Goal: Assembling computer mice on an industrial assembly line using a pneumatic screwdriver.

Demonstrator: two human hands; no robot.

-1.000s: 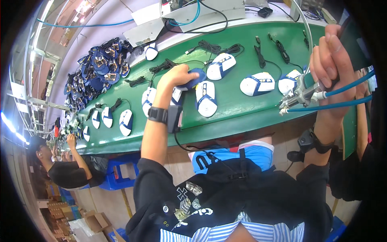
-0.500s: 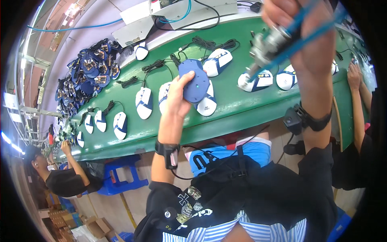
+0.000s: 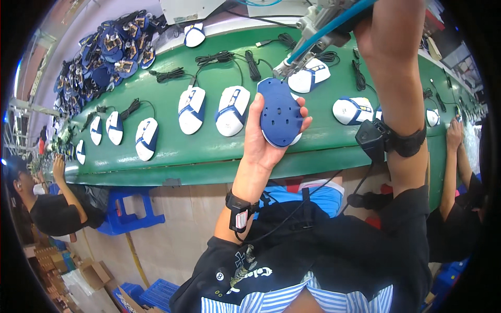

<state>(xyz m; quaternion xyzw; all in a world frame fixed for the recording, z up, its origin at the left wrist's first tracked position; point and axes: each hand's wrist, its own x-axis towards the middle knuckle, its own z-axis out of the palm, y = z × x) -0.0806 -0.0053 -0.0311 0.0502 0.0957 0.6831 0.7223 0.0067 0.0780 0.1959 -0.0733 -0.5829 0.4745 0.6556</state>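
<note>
My left hand [image 3: 262, 135] is closed round a computer mouse [image 3: 281, 112], its blue, holed underside facing up. White shows along its lower right edge; I cannot tell whether that is its own shell or a mouse behind it. My right hand [image 3: 367, 36] grips a metal power screwdriver [image 3: 313, 39] with a blue hose, its fingers mostly hidden. The driver's tip is at the top end of the blue underside; contact is not clear. Left of the held mouse lies a white-and-blue mouse [image 3: 233, 111]; another mouse [image 3: 311, 76] lies beyond it.
Several wired mice stand in a row along the green bench [image 3: 182, 148]. A heap of blue mouse bases with circuit boards [image 3: 107, 52] is at the far left. One person [image 3: 57, 208] works at left, another person's hand [image 3: 455, 133] at right. A blue stool [image 3: 130, 208] stands below.
My right hand has brought the screwdriver left, its tip now near the held mouse. My left hand has moved slightly right and its fingers now show round the blue underside. The view has shifted.
</note>
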